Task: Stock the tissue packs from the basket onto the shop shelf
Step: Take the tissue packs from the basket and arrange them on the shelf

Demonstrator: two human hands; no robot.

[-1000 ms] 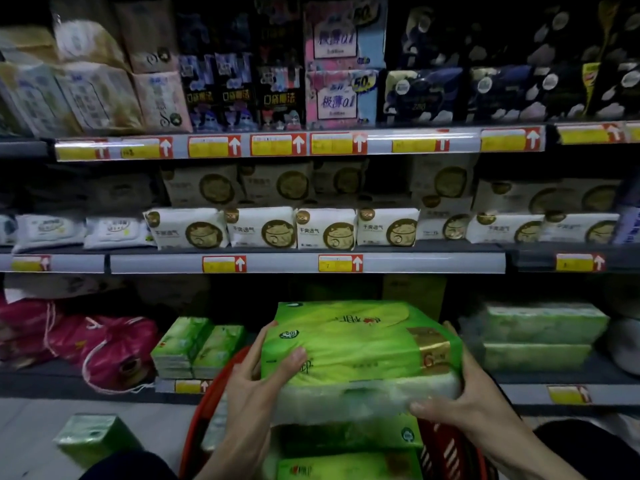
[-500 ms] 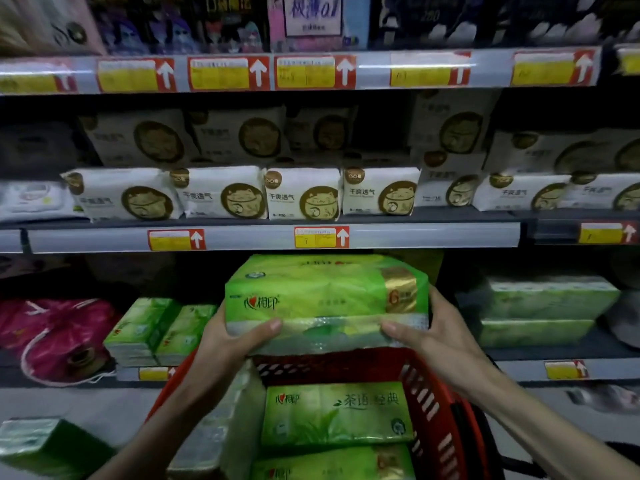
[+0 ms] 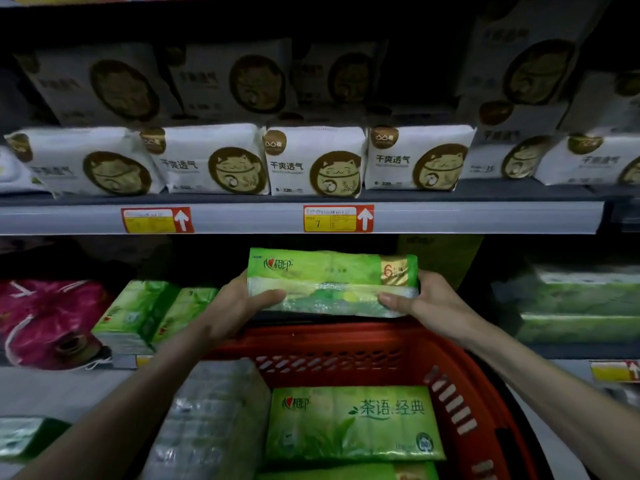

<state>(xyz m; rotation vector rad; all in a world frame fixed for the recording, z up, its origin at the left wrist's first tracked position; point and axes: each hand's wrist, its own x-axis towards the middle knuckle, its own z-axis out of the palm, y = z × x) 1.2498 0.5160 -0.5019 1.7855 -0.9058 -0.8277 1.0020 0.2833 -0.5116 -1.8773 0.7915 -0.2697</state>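
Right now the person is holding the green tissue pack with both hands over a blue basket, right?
Not quite. The basket is red, not blue, as the head view shows. The left hand and right hand do hold the green tissue pack over it.

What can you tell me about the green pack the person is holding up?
The green tissue pack is a long, soft block wrapped in shiny plastic film. Its top part is bright green with red and white writing and a gold patch with a 6; lower down the film is clear. It lies level, lengthwise. The left hand and right hand grip its two ends. It is held above the red basket's far rim, in front of the dark gap on the lower shelf.
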